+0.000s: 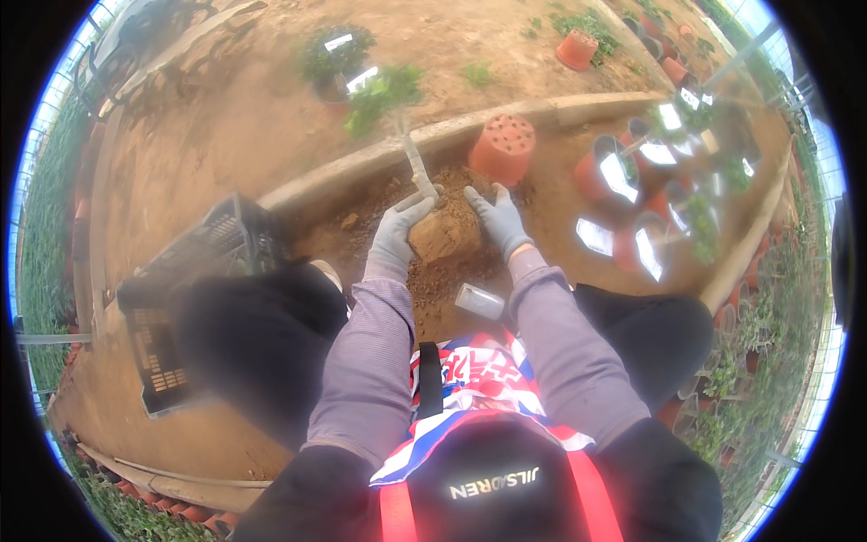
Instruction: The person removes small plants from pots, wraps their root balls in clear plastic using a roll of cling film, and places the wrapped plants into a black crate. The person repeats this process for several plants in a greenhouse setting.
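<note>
Plant [415,167] leans left, its soil ball [449,233] between gloved hands [395,235] [502,221].

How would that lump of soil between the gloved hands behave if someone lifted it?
The lump of soil would probably shed crumbs, as its surface looks rough and loose soil lies around it. It looks like a solid mass of earth, so it's likely fairly heavy for its size. The tall, leafy-topped stem beside it might make it apt to tip.

Pale capitals [495,483] cross the black top [492,510]; block characters [488,366] mark the red-white-blue cloth [470,397]; white plant tags [594,237] are too washed-out to read.
</note>
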### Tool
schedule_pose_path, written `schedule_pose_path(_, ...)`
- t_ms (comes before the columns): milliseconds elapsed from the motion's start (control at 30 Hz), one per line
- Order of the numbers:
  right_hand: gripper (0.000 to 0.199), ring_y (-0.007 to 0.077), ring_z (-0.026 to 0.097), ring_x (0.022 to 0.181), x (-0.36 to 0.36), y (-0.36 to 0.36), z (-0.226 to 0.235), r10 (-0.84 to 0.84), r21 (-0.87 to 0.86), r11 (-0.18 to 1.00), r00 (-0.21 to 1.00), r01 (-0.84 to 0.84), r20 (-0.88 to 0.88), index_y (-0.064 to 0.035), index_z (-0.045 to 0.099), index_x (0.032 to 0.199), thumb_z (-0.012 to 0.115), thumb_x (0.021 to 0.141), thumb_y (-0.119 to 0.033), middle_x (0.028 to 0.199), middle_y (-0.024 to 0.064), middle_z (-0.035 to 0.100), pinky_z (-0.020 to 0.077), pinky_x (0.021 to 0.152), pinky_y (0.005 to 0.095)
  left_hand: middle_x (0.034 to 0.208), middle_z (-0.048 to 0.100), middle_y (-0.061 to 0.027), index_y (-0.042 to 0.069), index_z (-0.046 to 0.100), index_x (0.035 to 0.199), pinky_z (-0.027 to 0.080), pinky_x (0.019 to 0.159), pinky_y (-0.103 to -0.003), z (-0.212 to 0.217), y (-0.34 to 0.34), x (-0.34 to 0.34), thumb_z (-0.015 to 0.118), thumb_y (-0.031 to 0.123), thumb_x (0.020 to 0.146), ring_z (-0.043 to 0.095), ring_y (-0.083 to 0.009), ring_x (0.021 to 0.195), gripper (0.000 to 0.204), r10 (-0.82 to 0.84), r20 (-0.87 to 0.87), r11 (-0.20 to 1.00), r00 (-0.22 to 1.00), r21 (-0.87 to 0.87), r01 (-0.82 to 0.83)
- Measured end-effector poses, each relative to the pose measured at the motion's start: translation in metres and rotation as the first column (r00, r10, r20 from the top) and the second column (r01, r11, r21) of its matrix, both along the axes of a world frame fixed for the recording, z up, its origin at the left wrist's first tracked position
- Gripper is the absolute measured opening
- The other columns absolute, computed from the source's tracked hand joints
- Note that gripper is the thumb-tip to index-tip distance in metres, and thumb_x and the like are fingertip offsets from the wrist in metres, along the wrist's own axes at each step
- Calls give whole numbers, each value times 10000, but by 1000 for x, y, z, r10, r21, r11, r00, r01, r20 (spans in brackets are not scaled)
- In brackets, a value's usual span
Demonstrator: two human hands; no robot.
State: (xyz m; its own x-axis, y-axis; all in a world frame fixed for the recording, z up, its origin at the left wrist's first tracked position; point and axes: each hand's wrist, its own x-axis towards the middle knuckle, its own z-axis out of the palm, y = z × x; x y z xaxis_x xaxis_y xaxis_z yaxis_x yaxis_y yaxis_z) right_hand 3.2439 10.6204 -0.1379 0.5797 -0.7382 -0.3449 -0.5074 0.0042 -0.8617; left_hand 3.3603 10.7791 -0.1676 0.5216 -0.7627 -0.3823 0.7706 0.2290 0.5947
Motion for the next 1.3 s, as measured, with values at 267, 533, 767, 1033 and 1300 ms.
schedule_pose_path(267,733,263,551,1236,-4,20,54,341,16,934,907,-356,249,0,485,1384,822,781,-242,1300,152,584,463,1034,372,1149,699,-85,-46,634,1279,526,895,-299,25,-28,-5,751,243,923,664,-169,1009,473,326,232,937,916,47,-345)
schedule_pose_path(533,660,268,581,1181,3,21,30,214,-23,975,910,-221,356,26,552,1288,820,791,-317,1201,182,626,478,1004,383,1141,705,-112,-50,656,1232,562,907,-335,33,-16,-4,701,197,949,688,-210,1015,378,195,155,979,968,-83,-184)
schedule_pose_path(767,393,248,653,911,18,40,-10,-223,200,971,787,130,575,31,653,1098,785,842,-237,1009,122,688,526,809,348,1145,703,-105,-44,669,1220,570,880,-321,7,-21,-11,683,161,952,690,-207,1002,337,90,312,986,946,104,-128)
schedule_pose_path(1033,667,232,561,1223,8,13,26,-197,110,978,956,177,216,67,523,1368,753,900,-349,1349,193,574,452,1027,322,1122,713,-87,-37,676,1224,541,896,-284,-8,-25,6,691,165,945,671,-176,1016,345,214,185,977,959,-38,-211)
schedule_pose_path(1300,604,163,613,1103,18,41,21,83,-161,987,866,-4,492,12,526,1317,819,841,-218,1216,106,631,505,967,298,1182,696,-86,-27,650,1271,518,940,-285,60,-37,-13,679,219,973,651,-157,1060,387,389,320,894,864,97,-438)
